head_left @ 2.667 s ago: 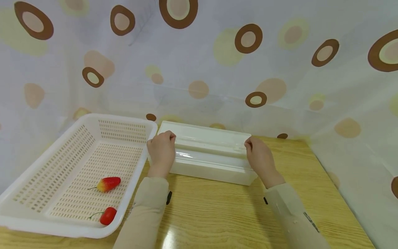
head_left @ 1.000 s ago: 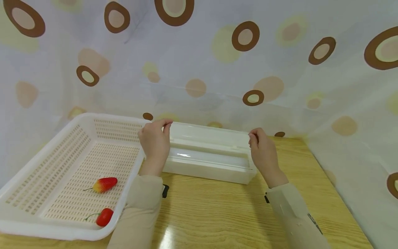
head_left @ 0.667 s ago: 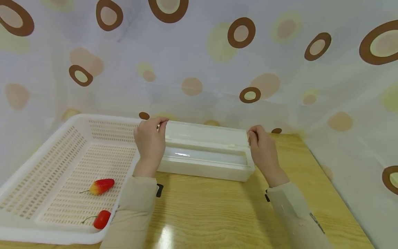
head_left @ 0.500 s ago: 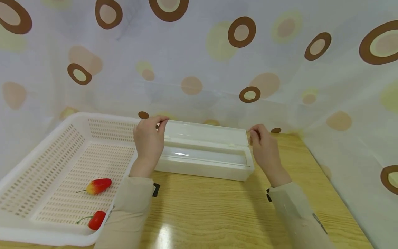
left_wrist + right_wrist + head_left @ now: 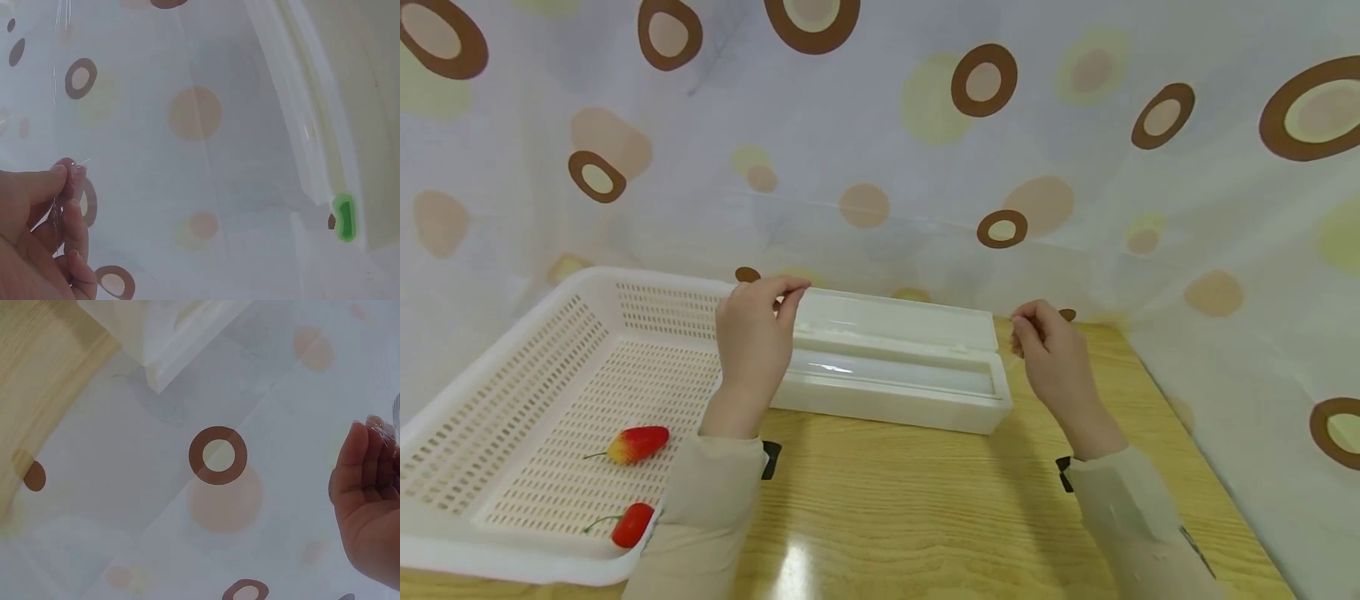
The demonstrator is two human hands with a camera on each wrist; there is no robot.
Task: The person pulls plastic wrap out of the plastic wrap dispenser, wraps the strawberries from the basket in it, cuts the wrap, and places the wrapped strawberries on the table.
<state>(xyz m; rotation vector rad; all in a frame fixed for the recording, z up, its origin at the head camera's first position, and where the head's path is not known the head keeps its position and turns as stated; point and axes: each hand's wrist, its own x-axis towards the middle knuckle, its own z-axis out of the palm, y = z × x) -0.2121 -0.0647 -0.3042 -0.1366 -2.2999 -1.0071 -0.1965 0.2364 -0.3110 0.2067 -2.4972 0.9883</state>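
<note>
Clear cling film, barely visible in the head view, is stretched between both hands. My left hand [image 5: 752, 337] pinches it near the left end of a white cling film dispenser [image 5: 887, 408]. In the left wrist view, bunched film [image 5: 78, 169] shows between thumb and fingers. Just beyond the dispenser's right end, my right hand [image 5: 1056, 362] pinches the other side. Crumpled film [image 5: 381, 430] catches light at its fingertips in the right wrist view. The dispenser's lid [image 5: 895, 318] stands tipped back, and a shiny film roll [image 5: 887, 372] lies inside.
A white slotted basket [image 5: 430, 554] stands at the left, close to the dispenser. In it lie a red-and-yellow pepper [image 5: 643, 443] and a small red fruit with a green stem [image 5: 633, 525]. A patterned sheet [image 5: 865, 142] hangs behind the wooden table [image 5: 887, 508].
Both hands have risen from the dispenser's front toward its raised lid and spread apart, the right one moving out past the lid's right corner. The head view has shifted slightly.
</note>
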